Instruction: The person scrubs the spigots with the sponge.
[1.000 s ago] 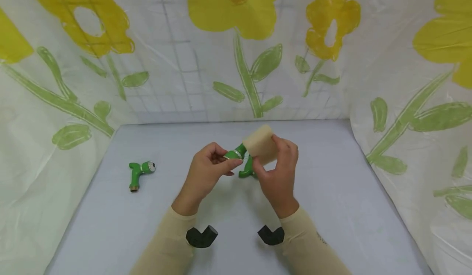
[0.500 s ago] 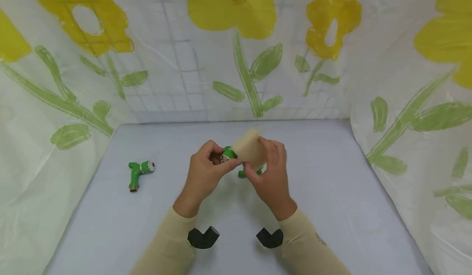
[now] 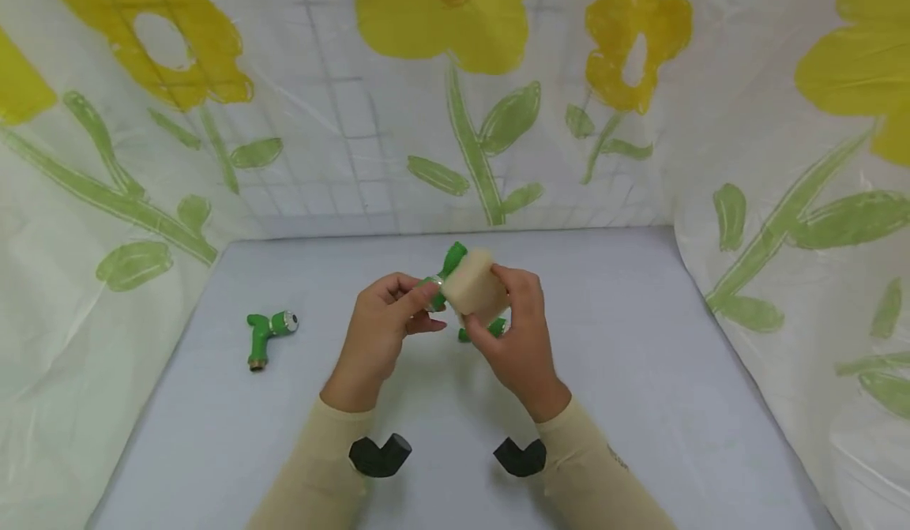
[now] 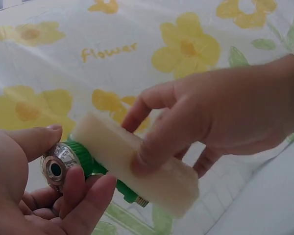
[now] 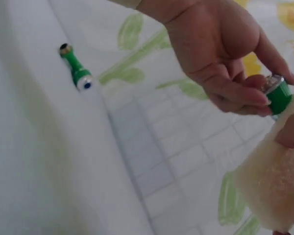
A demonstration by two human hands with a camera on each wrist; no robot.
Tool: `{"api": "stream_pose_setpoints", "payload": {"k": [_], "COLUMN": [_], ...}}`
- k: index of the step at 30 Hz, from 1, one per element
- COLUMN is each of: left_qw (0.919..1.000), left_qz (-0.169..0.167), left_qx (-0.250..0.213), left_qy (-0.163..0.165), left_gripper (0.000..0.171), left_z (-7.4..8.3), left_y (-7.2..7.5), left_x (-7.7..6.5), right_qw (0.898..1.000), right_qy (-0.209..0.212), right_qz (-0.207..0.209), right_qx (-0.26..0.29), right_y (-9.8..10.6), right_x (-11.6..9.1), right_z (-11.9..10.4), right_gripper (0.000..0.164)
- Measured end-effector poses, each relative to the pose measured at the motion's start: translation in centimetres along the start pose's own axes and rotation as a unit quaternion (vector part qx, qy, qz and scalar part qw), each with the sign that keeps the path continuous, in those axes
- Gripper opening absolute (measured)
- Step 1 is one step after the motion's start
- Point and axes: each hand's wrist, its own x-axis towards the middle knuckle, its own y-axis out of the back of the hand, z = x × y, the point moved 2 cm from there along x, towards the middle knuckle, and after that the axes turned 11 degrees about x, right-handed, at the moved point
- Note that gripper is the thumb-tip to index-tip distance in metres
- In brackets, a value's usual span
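In the head view my left hand [image 3: 373, 332] holds a green water tap [image 3: 453, 259] by its round handle, which has a silvery end. The left wrist view shows thumb and fingers pinching around that handle [image 4: 78, 154]; the tap's threaded end sticks out below the sponge. My right hand [image 3: 522, 336] grips a cream, block-shaped sponge [image 3: 478, 283], with its thumb on one face and fingers on the other. The sponge lies against the tap and hides part of its body. Behind the right hand and sponge, another green tap [image 3: 496, 328] is partly covered.
A third green tap [image 3: 261, 340] lies on the left of the pale table [image 3: 640, 404]. White sheeting with painted yellow flowers [image 3: 444, 20] hangs at the back and both sides. A black angled piece [image 3: 380, 456] is on each sleeve.
The right hand and sponge have shifted left along the held tap. The left hand has turned the tap, so its green end now points up beyond the sponge.
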Motion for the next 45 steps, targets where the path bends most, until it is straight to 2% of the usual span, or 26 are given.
{"api": "stream_pose_setpoints", "payload": {"k": [4,7,11,14,18,23,27,30,34,38,42,45], "left_qw": [0.9992,0.9991,0.9990,0.9973,0.9974,0.9968,0.9937,0.9926,0.9927,0.9927,0.9941,0.9926], "left_qz": [0.029,0.027,0.011,0.000,-0.004,0.004,-0.011,-0.014,-0.024,-0.040,-0.039,-0.055], "left_qx": [-0.028,-0.027,0.024,0.063,0.058,0.028,0.056,0.063,0.032,0.020,0.001,-0.013], "left_qy": [0.004,0.017,0.037,0.038,0.042,0.075,0.096,0.102,0.114,0.112,0.102,0.108], "left_gripper": [0.020,0.023,0.028,0.029,0.028,0.032,0.036,0.037,0.035,0.033,0.029,0.028], "left_z": [0.0,-0.1,-0.1,0.1,0.2,-0.1,0.0,0.0,-0.2,-0.1,0.0,0.0], "left_y": [0.5,0.6,0.7,0.9,0.9,0.5,0.5,0.6,0.5,0.3,0.4,0.2], "left_x": [0.0,0.0,0.0,0.1,0.2,0.1,0.0,0.0,0.0,0.1,0.1,0.1], "right_qw": [0.997,0.994,0.989,0.987,0.986,0.985,0.982,0.981,0.982,0.980,0.979,0.980], "right_qy": [0.020,0.038,0.077,0.093,0.083,0.074,0.086,0.080,0.081,0.098,0.080,0.082], "right_qz": [-0.001,0.013,0.036,0.045,0.052,0.062,0.064,0.078,0.082,0.077,0.099,0.096], "right_qx": [-0.069,-0.106,-0.121,-0.126,-0.134,-0.144,-0.154,-0.157,-0.152,-0.156,-0.160,-0.155], "right_y": [-0.5,-0.7,-0.6,-0.4,-0.4,-1.1,-1.3,-0.9,-1.0,-1.1,-0.5,-0.6], "right_x": [-0.1,-0.3,-0.3,-0.2,-0.4,-0.9,-0.9,-0.7,-0.8,-0.7,-0.3,-0.5], "right_z": [0.9,1.3,1.1,1.2,1.8,1.9,2.1,2.7,2.6,2.0,2.4,2.3], "right_gripper": [0.067,0.065,0.061,0.060,0.059,0.058,0.058,0.058,0.059,0.059,0.059,0.059]}}
